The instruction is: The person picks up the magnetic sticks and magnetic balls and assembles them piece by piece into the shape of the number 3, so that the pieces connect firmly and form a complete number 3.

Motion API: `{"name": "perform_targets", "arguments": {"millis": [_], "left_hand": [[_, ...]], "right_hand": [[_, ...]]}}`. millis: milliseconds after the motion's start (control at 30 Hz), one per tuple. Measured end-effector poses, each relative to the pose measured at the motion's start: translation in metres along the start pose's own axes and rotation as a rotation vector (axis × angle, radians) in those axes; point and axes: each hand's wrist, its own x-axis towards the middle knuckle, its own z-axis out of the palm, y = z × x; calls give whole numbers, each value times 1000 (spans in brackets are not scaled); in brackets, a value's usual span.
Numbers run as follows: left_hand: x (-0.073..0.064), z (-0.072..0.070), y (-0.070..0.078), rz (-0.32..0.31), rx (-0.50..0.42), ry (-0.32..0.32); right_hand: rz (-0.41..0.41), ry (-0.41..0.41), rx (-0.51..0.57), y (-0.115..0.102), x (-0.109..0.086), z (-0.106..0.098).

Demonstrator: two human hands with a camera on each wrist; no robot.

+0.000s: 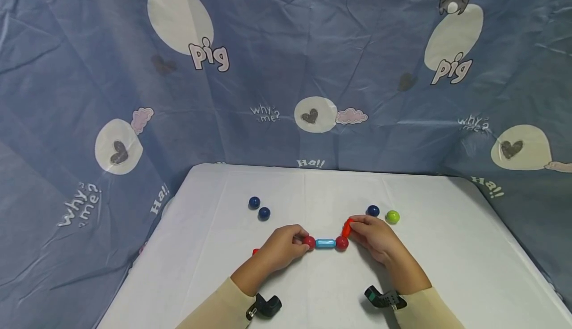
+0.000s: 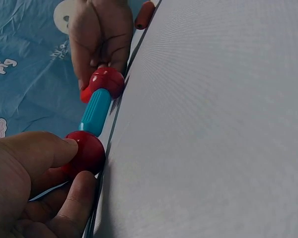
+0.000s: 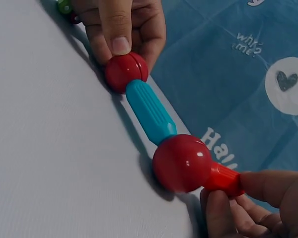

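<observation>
Both pinch: left hand, ball; right hand, rod.

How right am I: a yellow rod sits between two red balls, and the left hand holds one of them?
Not quite: the rod is blue, not yellow, as the right wrist view shows. It does sit between two red balls, and the left hand holds one.

near counter: open between the forearms, narrowed by black wrist mounts on both sides
middle: two red balls and a blue rod bar the way from left hand to right hand
beyond the blue rod: open lane between paired navy balls and the lone navy ball
just past the right hand: lone navy ball, green ball
far edge: hanging cloth
</observation>
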Motion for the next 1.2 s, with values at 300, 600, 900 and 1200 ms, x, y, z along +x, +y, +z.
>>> {"name": "perform_targets", "arguments": {"millis": [300,600,900,1200], "left_hand": [[0,0,0,-8,-4,-3],[-1,0,2,-6,-2,-5],[-3,0,2,-19,-18,-15],[-2,0,3,-26,3,-13]], "right_hand": [[37,14,-96,-7,2,12],[41,53,-130,-5,4,15],[36,31,-138,-2,4,15],[11,16,-165,-1,4,14]]}}
